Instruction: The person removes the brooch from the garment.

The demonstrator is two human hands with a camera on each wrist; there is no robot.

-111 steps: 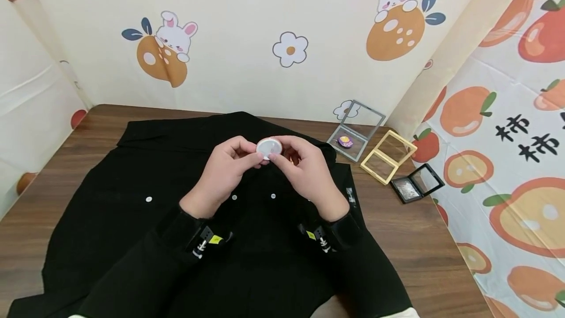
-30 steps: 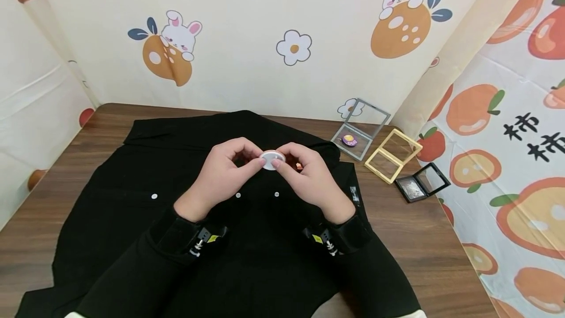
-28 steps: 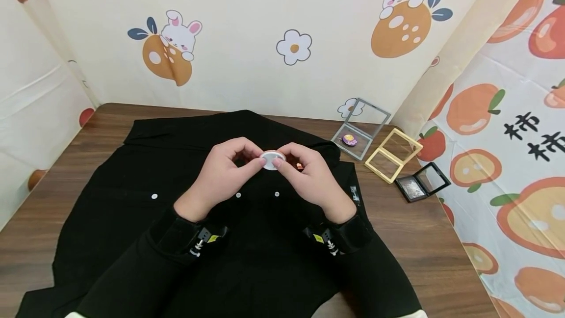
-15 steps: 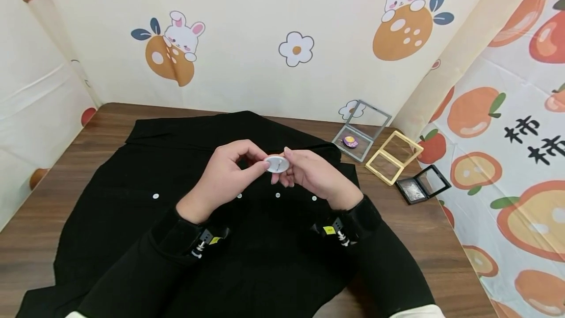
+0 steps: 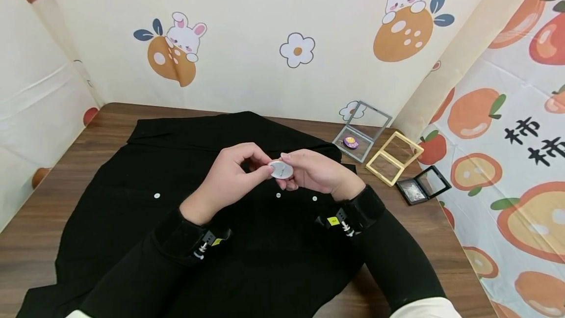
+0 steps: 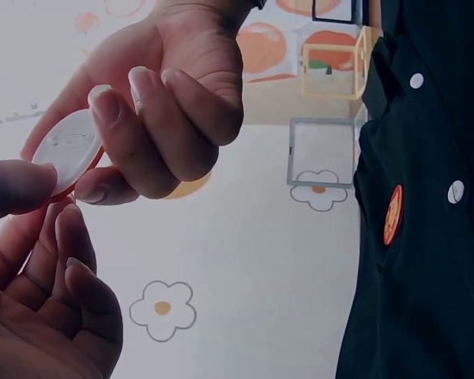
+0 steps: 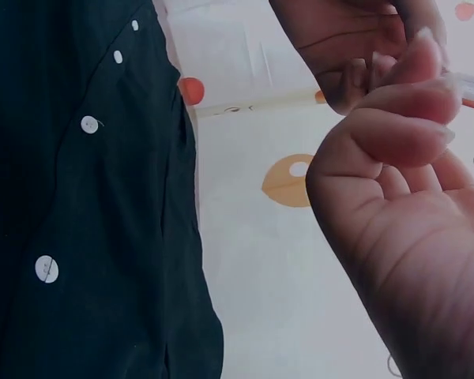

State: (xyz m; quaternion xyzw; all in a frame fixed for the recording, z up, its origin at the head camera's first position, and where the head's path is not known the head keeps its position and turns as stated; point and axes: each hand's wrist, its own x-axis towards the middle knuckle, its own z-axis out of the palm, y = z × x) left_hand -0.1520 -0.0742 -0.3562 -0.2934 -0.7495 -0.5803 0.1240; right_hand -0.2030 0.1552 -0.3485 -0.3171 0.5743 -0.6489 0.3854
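Note:
A round pin-back badge is held above a black button-up shirt, its white back toward the head camera. In the left wrist view the badge's metal pin lies across that back, and a thin orange edge shows. My left hand pinches the badge's left side between thumb and fingers. The right hand pinches its right side, thumb at the upper edge, other fingers curled below. An orange-red badge sits on the shirt in the left wrist view; the hands hide it from the head view.
To the right on the wooden table stand three open hinged cases: a grey case holding a purple-and-yellow badge, a cream case and a black case. Printed cloth walls the back and sides.
The right hand has turned and shifted right; its thumb has gone from the badge's back to the upper edge. The badge has moved slightly right and down, its pin now showing more.

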